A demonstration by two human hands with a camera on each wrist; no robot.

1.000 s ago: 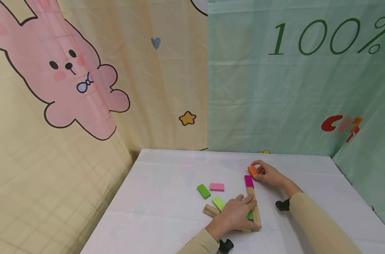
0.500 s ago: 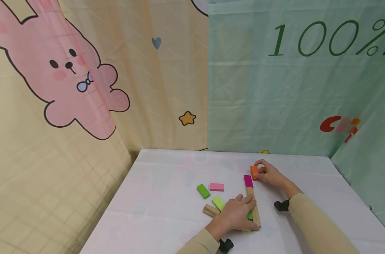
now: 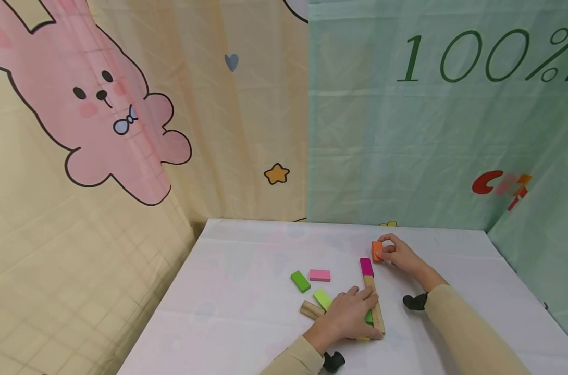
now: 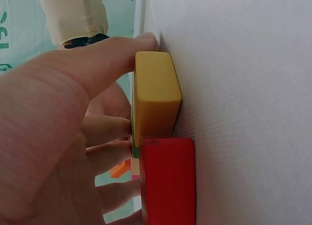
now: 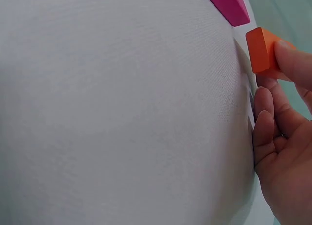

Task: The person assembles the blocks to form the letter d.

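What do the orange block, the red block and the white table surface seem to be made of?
Orange block: probably painted wood, smooth and matte; even colour, though plastic is possible.
Red block: likely the same; solid colour, small dark mark along one edge.
White table surface: apparently matte fabric, judging by its fine, woven-looking texture.

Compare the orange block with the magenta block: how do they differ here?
The orange block is orange, while the magenta block is a deep pink-purple.
The right hand pinches the orange block; neither hand holds the magenta block.
The magenta block is nearer the left hand than the orange block.
Both are plain, rectangular blocks.
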